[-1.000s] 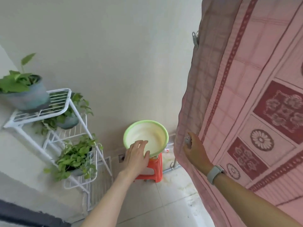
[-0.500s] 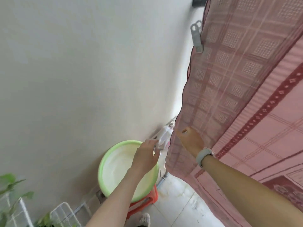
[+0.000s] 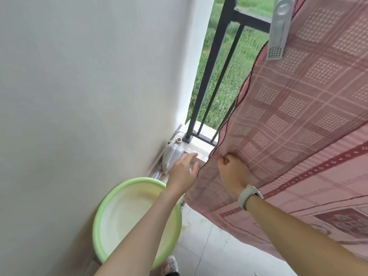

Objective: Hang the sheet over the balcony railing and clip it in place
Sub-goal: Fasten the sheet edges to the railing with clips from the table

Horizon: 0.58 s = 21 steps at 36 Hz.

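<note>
Already the sheet (image 3: 298, 124) is draped over the railing (image 3: 217, 56), and its free left edge is seen running on a slant from upper right down to lower left. A grey clip (image 3: 278, 30) is fixed near the top of that edge, well above both hands. The right hand (image 3: 233, 172) is closed in a fist on the edge low down, with fabric bunched in the grip just beside the ledge at the foot of the railing. The left hand (image 3: 183, 172) is held just left of the edge, fingers loosely spread, nothing seen in it, and apart from the cloth.

The key relation: the edge lies immediately right of the left hand, and its long axis climbs away toward the clip. The lower corner is nearer the right hand and is already held; the left hand is judged free for a second clip or for smoothing.

A plastic jug (image 3: 172, 156) sits in the corner behind the left hand, partly covered by it. A green basin (image 3: 111, 204) is crossed by the left forearm. The top rail is hidden under the cloth, the clip's upper end is cut off by the frame, and no spare clip can be made out. Whether the sheet's far side is clipped cannot be told.
</note>
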Motion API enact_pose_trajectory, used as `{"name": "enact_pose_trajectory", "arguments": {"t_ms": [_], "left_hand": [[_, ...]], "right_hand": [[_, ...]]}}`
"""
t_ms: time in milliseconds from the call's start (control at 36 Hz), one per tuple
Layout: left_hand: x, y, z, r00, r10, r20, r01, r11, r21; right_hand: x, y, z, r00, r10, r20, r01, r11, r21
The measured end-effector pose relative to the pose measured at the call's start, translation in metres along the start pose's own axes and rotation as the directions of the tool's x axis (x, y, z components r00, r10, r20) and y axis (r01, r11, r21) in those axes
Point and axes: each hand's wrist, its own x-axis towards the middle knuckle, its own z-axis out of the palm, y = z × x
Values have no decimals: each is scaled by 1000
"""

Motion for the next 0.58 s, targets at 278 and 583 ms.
{"name": "enact_pose_trajectory", "arguments": {"t_ms": [278, 583], "left_hand": [[63, 46, 27, 969, -42, 244, 174, 815, -552], [59, 21, 10, 993, -13, -115, -39, 895, -445]], "right_hand": [[-6, 32, -11, 1000, -24, -14, 24, 1000, 14], [-10, 15, 0, 976, -218, 1, 216, 972, 91]]}}
